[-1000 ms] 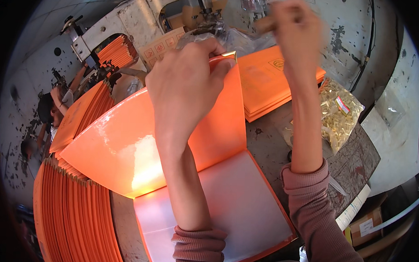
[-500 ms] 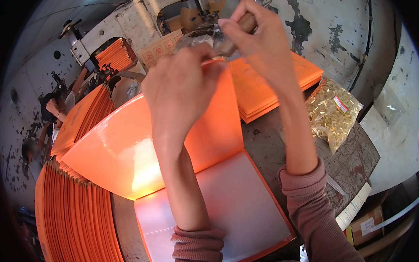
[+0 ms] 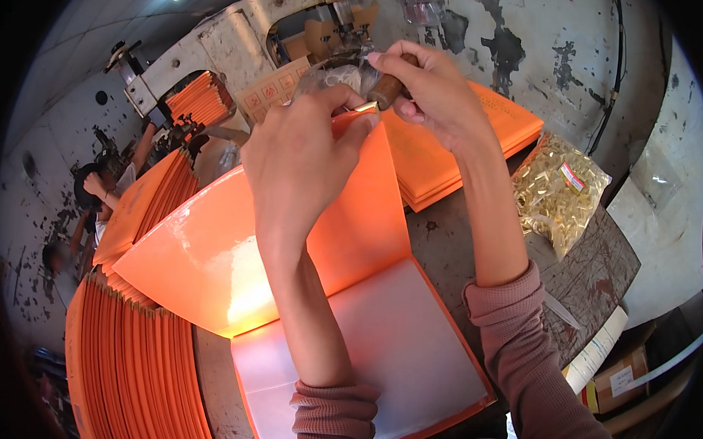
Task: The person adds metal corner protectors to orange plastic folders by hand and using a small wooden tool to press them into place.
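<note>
An orange folder point(image 3: 359, 220) stands open in front of me, its glossy cover raised and a translucent sleeve point(image 3: 386, 329) lying over the other side. At the cover's upper corner sits a small gold metal corner piece point(image 3: 366, 107). My left hand point(image 3: 295, 159) pinches the cover there, thumb and fingers closed round the edge beside the metal. My right hand point(image 3: 441, 95) is closed on a tool with a rounded brown wooden handle point(image 3: 388, 90). The tool's lower end is against or very close to the corner piece; its working tip is hidden.
Orange folders are stacked at the far right point(image 3: 478, 131) and in long rows at the left point(image 3: 134, 359). A clear bag of gold metal pieces point(image 3: 561, 196) lies on the right. Behind stands a worn metal machine point(image 3: 218, 41). Another person point(image 3: 105, 188) is at the far left.
My right hand has come down with the wooden-handled tool to the cover's corner. The gold corner piece now shows between my hands. My left hand has kept its pinch.
</note>
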A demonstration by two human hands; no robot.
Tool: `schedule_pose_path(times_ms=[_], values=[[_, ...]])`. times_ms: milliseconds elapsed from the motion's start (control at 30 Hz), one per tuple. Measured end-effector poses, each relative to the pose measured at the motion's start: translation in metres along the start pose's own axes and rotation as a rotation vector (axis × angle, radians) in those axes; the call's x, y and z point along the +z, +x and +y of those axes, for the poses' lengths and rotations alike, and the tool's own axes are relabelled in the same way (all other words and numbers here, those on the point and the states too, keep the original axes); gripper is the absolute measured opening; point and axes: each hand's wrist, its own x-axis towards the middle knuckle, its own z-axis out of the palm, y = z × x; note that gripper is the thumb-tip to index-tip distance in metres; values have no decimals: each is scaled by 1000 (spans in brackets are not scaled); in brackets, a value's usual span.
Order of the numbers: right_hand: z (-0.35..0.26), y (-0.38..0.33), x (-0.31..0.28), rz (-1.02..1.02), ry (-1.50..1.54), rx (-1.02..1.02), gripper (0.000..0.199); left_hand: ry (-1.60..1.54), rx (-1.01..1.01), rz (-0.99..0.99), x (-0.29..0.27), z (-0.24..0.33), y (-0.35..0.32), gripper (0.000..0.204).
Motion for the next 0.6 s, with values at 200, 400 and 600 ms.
schedule_pose_path(times_ms=[200,400,600], values=[[6,2,-5,-57,172,102,22,-13,-10,33,5,-4,1,19],[0,1,-17,-64,137,90,23,-192,22,-25,5,-7,3,18],[-4,2,-31,-6,23,37,23,-326,94,60,9,-10,7,14]])
